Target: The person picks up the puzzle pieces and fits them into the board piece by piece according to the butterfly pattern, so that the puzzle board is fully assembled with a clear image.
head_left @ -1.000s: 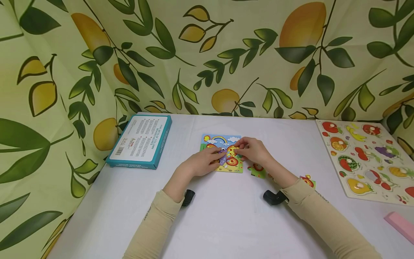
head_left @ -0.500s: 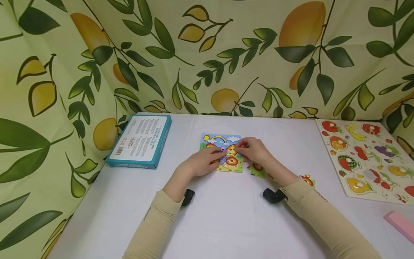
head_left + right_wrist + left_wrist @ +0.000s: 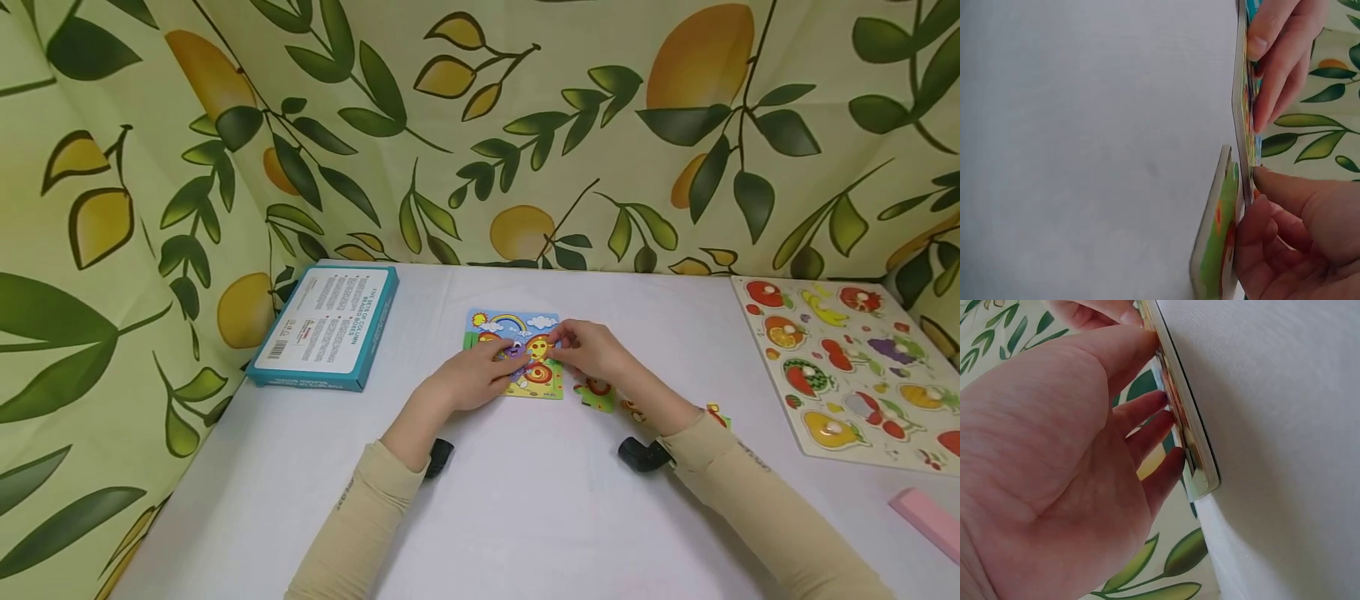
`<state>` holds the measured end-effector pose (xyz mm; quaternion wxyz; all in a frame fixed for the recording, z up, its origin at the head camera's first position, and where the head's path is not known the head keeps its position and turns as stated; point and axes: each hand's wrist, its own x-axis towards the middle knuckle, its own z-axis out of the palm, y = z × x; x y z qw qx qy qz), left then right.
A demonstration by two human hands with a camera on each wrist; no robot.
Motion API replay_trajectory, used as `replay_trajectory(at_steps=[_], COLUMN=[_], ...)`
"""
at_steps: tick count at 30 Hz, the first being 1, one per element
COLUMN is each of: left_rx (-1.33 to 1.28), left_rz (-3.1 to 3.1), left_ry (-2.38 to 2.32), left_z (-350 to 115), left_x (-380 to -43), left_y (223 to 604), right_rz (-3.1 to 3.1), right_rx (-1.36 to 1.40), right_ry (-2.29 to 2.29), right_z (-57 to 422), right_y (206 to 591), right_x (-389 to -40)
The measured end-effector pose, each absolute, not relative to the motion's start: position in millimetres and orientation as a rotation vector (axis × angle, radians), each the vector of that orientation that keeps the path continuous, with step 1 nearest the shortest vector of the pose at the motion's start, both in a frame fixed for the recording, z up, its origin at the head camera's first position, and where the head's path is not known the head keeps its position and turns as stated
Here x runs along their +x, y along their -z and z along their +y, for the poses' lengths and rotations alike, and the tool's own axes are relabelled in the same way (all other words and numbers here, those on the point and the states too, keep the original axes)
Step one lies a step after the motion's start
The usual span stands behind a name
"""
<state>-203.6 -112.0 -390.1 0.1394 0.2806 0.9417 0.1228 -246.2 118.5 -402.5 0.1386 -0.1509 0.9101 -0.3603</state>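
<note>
A butterfly jigsaw puzzle (image 3: 542,325) with a sun and rainbow lies flat on the white table. My left hand (image 3: 471,379) rests on its left and middle part with fingers extended; in the left wrist view several fingertips (image 3: 1175,456) touch the puzzle's face. At the right edge, my right hand (image 3: 592,352) pinches a puzzle piece (image 3: 537,348) of the upper right wing between thumb and index finger. That piece is partly covered by the fingertips. Just below the right hand lies a loose green and red puzzle piece (image 3: 597,396), seen edge-on in the right wrist view.
More loose puzzle pieces (image 3: 718,415) lie partly hidden under the right forearm. A teal box (image 3: 322,329) stands at the left. On the right are a fruit peg board (image 3: 855,375) and a pink block (image 3: 926,521). A fruit-patterned curtain (image 3: 450,125) encloses the table's back and left.
The left fingers have shifted slightly down on the puzzle, uncovering more of the butterfly's head. My right hand has drawn a little down and right, still at the wing piece.
</note>
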Motion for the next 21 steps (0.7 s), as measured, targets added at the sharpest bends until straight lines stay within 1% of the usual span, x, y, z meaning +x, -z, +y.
replay_trajectory(at_steps=[7, 14, 21], left_rx=[0.867, 0.846, 0.854], left_rz=[2.763, 2.776, 2.78], left_ry=[-0.219, -0.324, -0.392], left_z=[-110.4, -112.1, -115.6], left_x=[-203.3, -206.0, -207.2], left_y=[390.4, 392.6, 392.6], right_rz=[2.705, 2.77, 2.802], right_rx=[-0.607, -0.562, -0.633], right_ry=[0.934, 0.805, 0.826], right_z=[144.8, 180.0, 185.3], right_y=[389.3, 385.7, 395.9], right_x=[-225.5, -196.7, -182.7])
